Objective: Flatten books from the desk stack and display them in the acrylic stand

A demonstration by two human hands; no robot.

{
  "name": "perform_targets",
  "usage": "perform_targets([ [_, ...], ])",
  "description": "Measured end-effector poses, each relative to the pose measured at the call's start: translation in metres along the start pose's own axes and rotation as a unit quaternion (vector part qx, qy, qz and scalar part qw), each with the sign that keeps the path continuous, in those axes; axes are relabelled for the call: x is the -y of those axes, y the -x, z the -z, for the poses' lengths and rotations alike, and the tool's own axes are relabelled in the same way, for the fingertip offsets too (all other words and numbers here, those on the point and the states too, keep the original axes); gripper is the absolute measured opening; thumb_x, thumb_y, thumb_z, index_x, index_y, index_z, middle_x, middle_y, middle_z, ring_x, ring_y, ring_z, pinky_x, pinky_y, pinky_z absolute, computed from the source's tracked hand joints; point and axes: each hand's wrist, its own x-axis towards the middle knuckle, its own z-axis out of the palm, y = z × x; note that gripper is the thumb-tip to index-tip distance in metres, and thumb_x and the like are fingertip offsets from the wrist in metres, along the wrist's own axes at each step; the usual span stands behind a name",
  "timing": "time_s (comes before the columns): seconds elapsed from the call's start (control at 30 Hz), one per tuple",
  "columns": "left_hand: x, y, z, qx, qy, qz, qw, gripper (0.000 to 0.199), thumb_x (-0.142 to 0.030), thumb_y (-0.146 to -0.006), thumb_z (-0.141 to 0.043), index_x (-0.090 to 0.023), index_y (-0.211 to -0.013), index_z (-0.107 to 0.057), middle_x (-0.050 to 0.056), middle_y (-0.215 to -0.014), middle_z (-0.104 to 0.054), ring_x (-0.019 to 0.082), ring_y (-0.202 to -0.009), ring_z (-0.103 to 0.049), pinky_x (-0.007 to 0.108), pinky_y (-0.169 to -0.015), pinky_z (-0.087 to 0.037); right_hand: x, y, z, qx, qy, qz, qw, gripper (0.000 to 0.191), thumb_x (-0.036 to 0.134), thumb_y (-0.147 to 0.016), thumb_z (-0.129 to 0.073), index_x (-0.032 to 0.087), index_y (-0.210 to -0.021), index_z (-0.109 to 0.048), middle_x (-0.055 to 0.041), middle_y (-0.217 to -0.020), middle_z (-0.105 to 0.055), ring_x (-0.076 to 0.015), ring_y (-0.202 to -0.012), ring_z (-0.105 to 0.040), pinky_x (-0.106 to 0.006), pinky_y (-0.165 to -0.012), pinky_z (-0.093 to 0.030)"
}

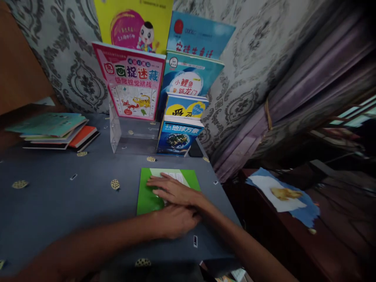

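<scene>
A green book [146, 190] with a pale printed panel lies flat on the table in front of me. My right hand [174, 190] rests flat across its cover, fingers stretched to the left, holding nothing. Closer to me, my left hand [178, 221] lies over the book's near right part, just below the right hand, so my forearms converge. Its fingers are curled at the right side, and whatever is under them is hidden.
Behind the book stands a clear acrylic rack [115, 131] with a pink picture book [136, 80] and a blue earth book [179, 139]. Stacked books [48, 125] lie at the left. Beyond the table's right edge is a dark red surface with a blue cloth [307, 213].
</scene>
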Motion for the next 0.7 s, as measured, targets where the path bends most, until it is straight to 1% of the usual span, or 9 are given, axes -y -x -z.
perform_targets([
  [0.07,0.002,0.0,0.002,-0.003,0.0,-0.02,1.0,0.033,-0.017,-0.1,-0.045,-0.012,-0.128,-0.062,0.013,-0.129,-0.07,0.026,-0.119,-0.065,0.039,-0.103,-0.052,-0.01,-0.013,0.0,-0.003,0.001,-0.003,1.0,0.047,0.042,-0.107,-0.042,0.023,-0.15,-0.051,-0.0094,-0.158,-0.048,-0.0209,-0.152,-0.035,-0.051,-0.128,-0.016],
  [0.13,0.003,0.0,0.005,-0.01,-0.003,-0.033,0.999,0.033,-0.019,-0.1,-0.048,-0.011,-0.129,-0.06,0.013,-0.131,-0.068,0.026,-0.125,-0.061,0.041,-0.107,-0.049,-0.029,-0.013,0.0,-0.033,0.011,-0.014,0.999,0.048,0.041,-0.107,-0.043,0.024,-0.151,-0.048,-0.0088,-0.161,-0.043,-0.0204,-0.154,-0.032,-0.049,-0.128,-0.017],
  [0.2,0.004,0.0,0.008,-0.012,-0.006,-0.037,0.999,0.035,-0.019,-0.1,-0.048,-0.011,-0.132,-0.058,0.013,-0.133,-0.066,0.027,-0.129,-0.057,0.041,-0.111,-0.044,-0.051,0.001,0.0,-0.082,0.038,-0.049,0.995,0.049,0.042,-0.106,-0.046,0.027,-0.152,-0.048,-0.0083,-0.163,-0.04,-0.0221,-0.155,-0.029,-0.051,-0.127,-0.018],
  [0.23,0.005,0.001,0.01,-0.012,-0.007,-0.038,0.999,0.036,-0.019,-0.1,-0.047,-0.01,-0.133,-0.056,0.013,-0.134,-0.065,0.026,-0.131,-0.055,0.041,-0.113,-0.042,-0.06,0.012,-0.001,-0.112,0.054,-0.072,0.99,0.049,0.042,-0.105,-0.046,0.027,-0.152,-0.048,-0.0095,-0.162,-0.042,-0.0235,-0.154,-0.031,-0.054,-0.127,-0.02],
  [0.33,0.005,0.002,0.012,-0.006,-0.003,-0.036,0.999,0.04,-0.018,-0.1,-0.046,-0.011,-0.139,-0.051,0.013,-0.14,-0.061,0.025,-0.137,-0.05,0.041,-0.117,-0.037,-0.079,0.048,-0.003,-0.161,0.082,-0.119,0.976,0.049,0.04,-0.106,-0.043,0.026,-0.153,-0.047,-0.0106,-0.16,-0.044,-0.0252,-0.154,-0.032,-0.057,-0.125,-0.023],
  [0.4,0.005,0.002,0.012,0.003,0.003,-0.031,0.999,0.042,-0.017,-0.1,-0.046,-0.013,-0.141,-0.049,0.012,-0.142,-0.06,0.025,-0.138,-0.048,0.042,-0.118,-0.037,-0.081,0.068,-0.007,-0.181,0.096,-0.147,0.968,0.05,0.041,-0.106,-0.04,0.024,-0.153,-0.047,-0.0116,-0.161,-0.043,-0.0259,-0.154,-0.031,-0.057,-0.125,-0.025],
  [0.47,0.005,0.002,0.01,0.013,0.005,-0.032,0.999,0.041,-0.017,-0.1,-0.046,-0.014,-0.141,-0.049,0.012,-0.142,-0.059,0.024,-0.138,-0.048,0.043,-0.118,-0.036,-0.078,0.081,-0.012,-0.205,0.109,-0.174,0.957,0.05,0.041,-0.106,-0.038,0.024,-0.152,-0.048,-0.0119,-0.162,-0.042,-0.0262,-0.154,-0.03,-0.057,-0.124,-0.026],
  [0.57,0.003,0.001,0.009,0.015,0.0,-0.041,0.999,0.038,-0.016,-0.102,-0.041,-0.013,-0.138,-0.051,0.01,-0.139,-0.061,0.023,-0.134,-0.05,0.044,-0.117,-0.037,-0.072,0.091,-0.021,-0.233,0.125,-0.196,0.944,0.049,0.04,-0.107,-0.035,0.027,-0.152,-0.049,-0.01,-0.161,-0.043,-0.0253,-0.153,-0.033,-0.056,-0.124,-0.029],
  [0.7,-0.004,0.0,0.01,0.008,-0.037,-0.049,0.998,0.033,-0.014,-0.102,-0.04,-0.012,-0.131,-0.055,0.01,-0.128,-0.066,0.023,-0.123,-0.056,0.045,-0.113,-0.04,-0.066,0.099,-0.027,-0.24,0.145,-0.2,0.939,0.049,0.037,-0.106,-0.035,0.027,-0.151,-0.049,-0.0106,-0.16,-0.045,-0.0258,-0.151,-0.037,-0.056,-0.122,-0.032],
])
